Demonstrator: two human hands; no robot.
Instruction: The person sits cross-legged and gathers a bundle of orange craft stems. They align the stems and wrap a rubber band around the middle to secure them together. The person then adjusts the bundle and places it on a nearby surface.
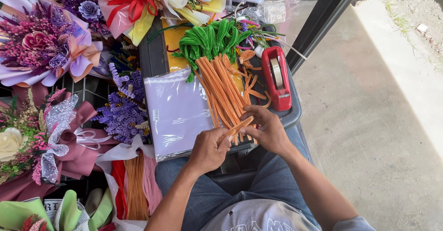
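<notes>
**Both hands pinched on one orange pipe cleaner at the near edge of the tray**

The landmark here is the red tape dispenser [277,78], which lies on the right part of a dark tray [292,116] across the person's lap. Below and to the left of the dispenser, the left hand [208,150] and the right hand [266,130] meet over the tray's near edge. Both are closed on a single orange pipe cleaner [239,126]: the left thumb and fingers clamp its lower end, the right fingers close around its upper end. Just left of the dispenser lies a long bundle of orange pipe cleaners [222,92], and above and to its left a bunch of green pipe cleaners [208,38]. Further left of the dispenser sits a flat pack of lilac paper [177,113] in clear film, and beyond it wrapped flower bouquets [41,51].

Risks, as I judge them: the tray rests on the knees with its right corner past the thigh, so a shift of the legs could tip it and slide the dispenser off. The loose orange curls beside the dispenser could snag on the bundle (they lie touching it).

The right fingertips are hidden behind the hand, so how they grip cannot be told exactly. The bouquets are cut off at the left and top edges.
</notes>
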